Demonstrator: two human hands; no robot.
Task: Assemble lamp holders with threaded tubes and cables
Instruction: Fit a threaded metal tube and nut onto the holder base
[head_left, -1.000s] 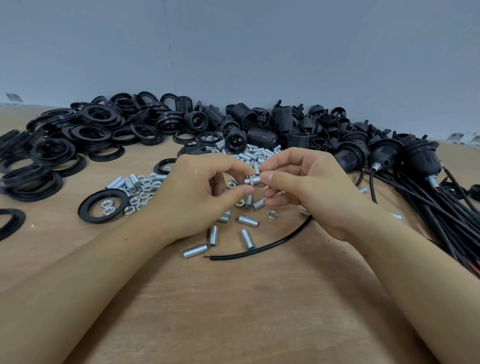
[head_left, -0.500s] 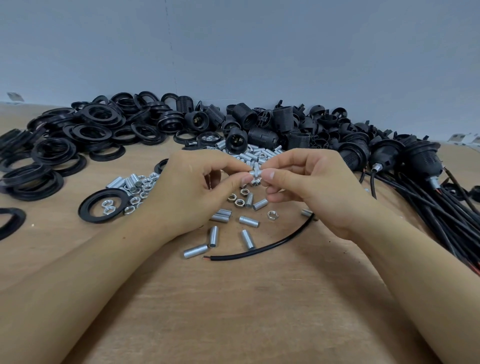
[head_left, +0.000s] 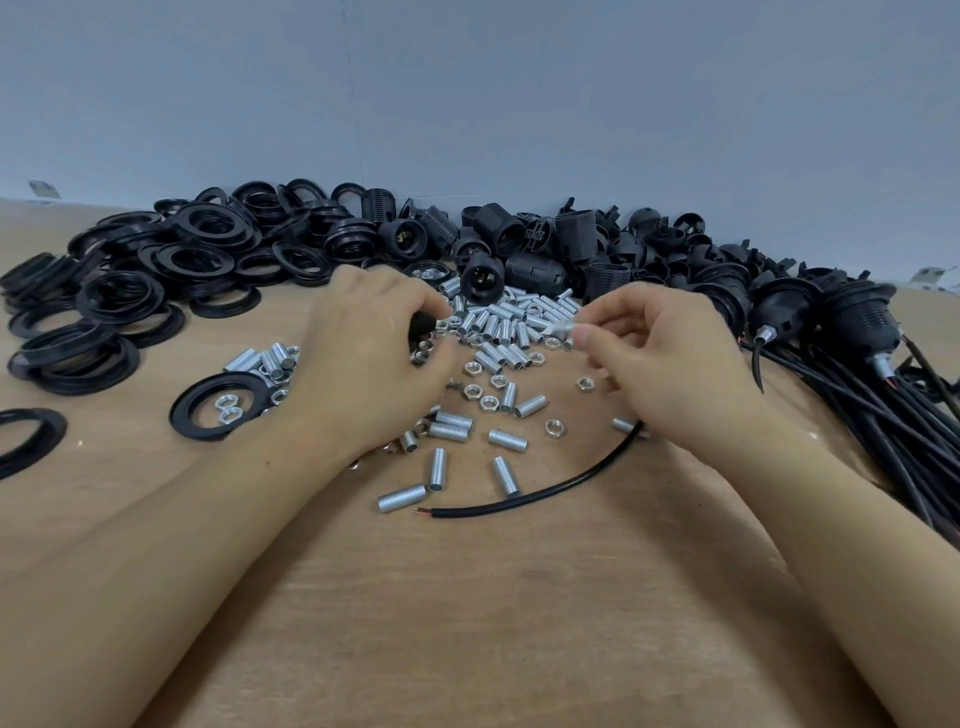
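Note:
My right hand (head_left: 660, 364) pinches a short silver threaded tube (head_left: 563, 330) between thumb and fingertips, above the table. My left hand (head_left: 374, 358) has its curled fingers down among loose hex nuts (head_left: 485, 400) at the edge of a heap of threaded tubes (head_left: 514, 325). Whether it holds a nut is hidden. A loose black cable (head_left: 545, 493) with a bared end lies on the table and runs under my right wrist. Black lamp holders (head_left: 535, 270) are piled behind the tubes.
A big pile of black rings (head_left: 156, 280) covers the left back of the wooden table. One ring (head_left: 192, 410) lies flat with nuts inside it. Holders with cables fitted (head_left: 852, 322) lie bundled at the right. A grey wall closes the back.
My hands were together at the centre, both on the tube. They have parted: the right hand keeps the tube, and the left has dropped away to the nuts on the table.

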